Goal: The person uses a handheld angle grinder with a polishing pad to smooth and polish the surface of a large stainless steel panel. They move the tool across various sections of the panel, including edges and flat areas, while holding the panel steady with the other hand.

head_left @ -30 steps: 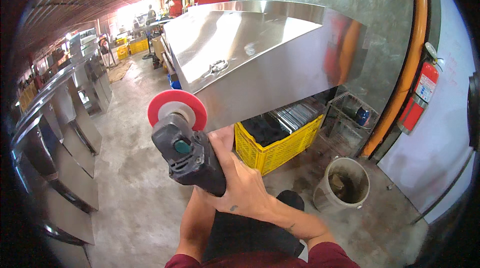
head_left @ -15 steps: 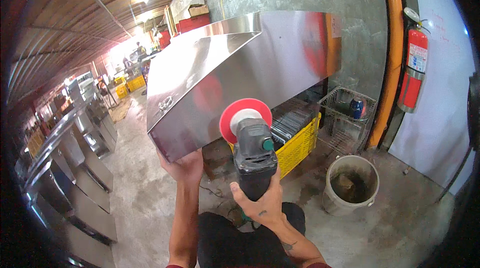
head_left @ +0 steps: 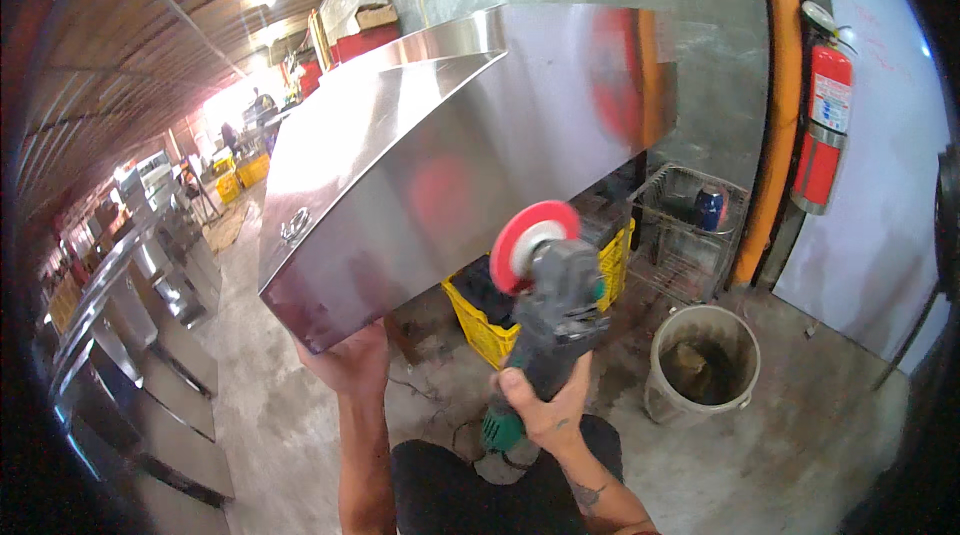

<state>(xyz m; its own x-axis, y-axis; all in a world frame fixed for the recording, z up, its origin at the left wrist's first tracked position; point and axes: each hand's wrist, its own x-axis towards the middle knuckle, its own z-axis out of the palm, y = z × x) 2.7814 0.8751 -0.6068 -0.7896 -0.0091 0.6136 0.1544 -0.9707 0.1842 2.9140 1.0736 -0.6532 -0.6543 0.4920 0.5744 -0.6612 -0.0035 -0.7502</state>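
A big, shiny folded sheet-metal piece (head_left: 400, 185) is tilted across the view, a small metal ring fitting (head_left: 295, 225) on its upper left face. My left hand (head_left: 348, 360) grips its lower left corner from below; the fingertips are hidden behind the metal. Closed around the body of a black and green angle grinder (head_left: 560, 300), my right hand (head_left: 552, 410) keeps the tool in front of the panel. The grinder's red disc with a pale centre (head_left: 530, 245) is turned partly side-on, seemingly apart from the metal, which mirrors it as a red blur.
A yellow crate (head_left: 480, 330) with dark items stands under the panel. Right of it are a wire rack (head_left: 690, 225) and a dirty pale bucket (head_left: 703, 360). A fire extinguisher (head_left: 825, 130) hangs beside an orange pipe (head_left: 785, 85). Shiny metal parts (head_left: 140, 365) line the left side.
The grinder has moved right and slightly down, and its disc has swung from facing the panel to more side-on. In view, the metal piece and my left hand sit further left and the hand lower.
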